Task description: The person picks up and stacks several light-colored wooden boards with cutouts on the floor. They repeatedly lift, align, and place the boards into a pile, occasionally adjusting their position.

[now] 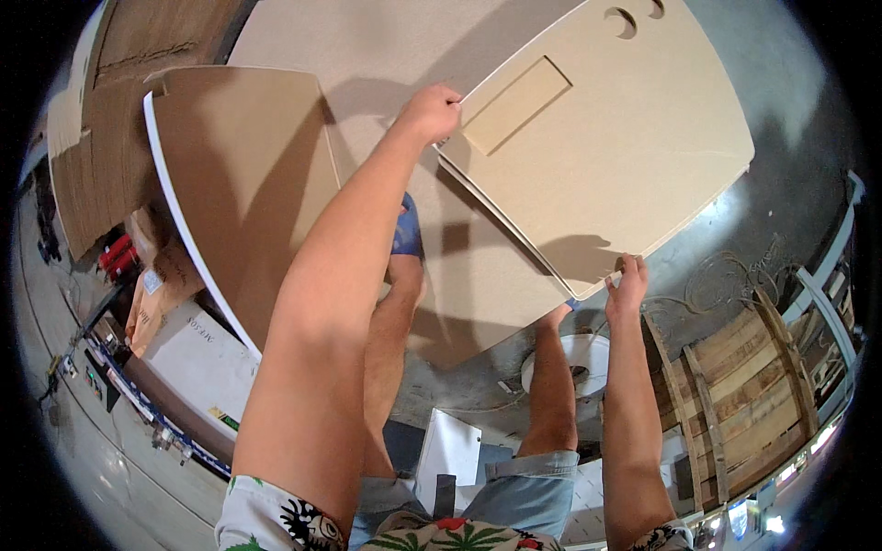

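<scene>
My left hand (432, 115) is closed on the left edge of a beige flat panel (643, 156), which has a rectangular recess and crescent-shaped cutouts. My right hand (627, 286) grips the same panel at its near corner, thumb and fingers around the edge. Along the near left side a second edge shows just under the panel; whether it is another panel I cannot tell. Below lies a large beige sheet (469, 312), partly shaded by the panel and my arms. To the left of my left forearm is a brown panel (248, 165) with a white curved edge.
A stack of brown cardboard (110, 174) is at the far left, with a white box (207, 354) nearer. On the right are a wooden pallet (744, 386), loose coiled wire (726, 280) and a white round disc (593, 354). My feet are near the sheet.
</scene>
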`<state>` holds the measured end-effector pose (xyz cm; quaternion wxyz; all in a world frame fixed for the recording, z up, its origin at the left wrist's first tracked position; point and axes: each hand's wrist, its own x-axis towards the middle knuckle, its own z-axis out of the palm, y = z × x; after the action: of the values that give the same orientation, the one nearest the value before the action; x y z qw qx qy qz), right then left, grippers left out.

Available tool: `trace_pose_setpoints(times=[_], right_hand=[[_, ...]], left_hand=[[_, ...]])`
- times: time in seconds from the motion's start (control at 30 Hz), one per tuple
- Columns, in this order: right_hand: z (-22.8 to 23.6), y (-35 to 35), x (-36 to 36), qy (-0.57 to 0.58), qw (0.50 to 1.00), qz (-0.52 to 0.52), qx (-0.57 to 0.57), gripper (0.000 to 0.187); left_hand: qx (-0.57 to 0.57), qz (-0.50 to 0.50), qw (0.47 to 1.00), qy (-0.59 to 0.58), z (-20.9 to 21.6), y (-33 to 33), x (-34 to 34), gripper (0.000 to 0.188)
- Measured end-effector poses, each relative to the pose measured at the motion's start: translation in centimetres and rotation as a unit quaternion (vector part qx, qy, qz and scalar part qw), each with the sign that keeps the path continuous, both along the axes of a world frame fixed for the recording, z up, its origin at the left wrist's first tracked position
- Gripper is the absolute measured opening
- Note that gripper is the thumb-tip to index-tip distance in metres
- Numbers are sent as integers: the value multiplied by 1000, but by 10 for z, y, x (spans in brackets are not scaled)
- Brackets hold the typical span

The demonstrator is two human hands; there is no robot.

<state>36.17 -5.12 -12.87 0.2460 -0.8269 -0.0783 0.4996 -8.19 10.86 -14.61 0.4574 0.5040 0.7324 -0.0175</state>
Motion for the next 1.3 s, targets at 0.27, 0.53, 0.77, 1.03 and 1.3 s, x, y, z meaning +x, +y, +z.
trace_pose_setpoints(times=[0.27,0.53,0.77,1.03,1.3], right_hand=[[-5,1,-4,0,1000,-11,14,28],[-27,-18,13,16,996,-40,80,36],[-30,-18,7,27,988,-35,145,42],[-50,-24,16,-59,994,0,89,52],[-52,2,19,-50,993,32,99,72]], left_hand=[[7,87,996,7,-5,-10,3,33],[25,14,999,18,-11,-4,7,29],[15,53,998,20,-31,-10,3,29],[28,63,997,28,-24,-10,9,29],[89,146,984,-52,-17,-10,29,44]])
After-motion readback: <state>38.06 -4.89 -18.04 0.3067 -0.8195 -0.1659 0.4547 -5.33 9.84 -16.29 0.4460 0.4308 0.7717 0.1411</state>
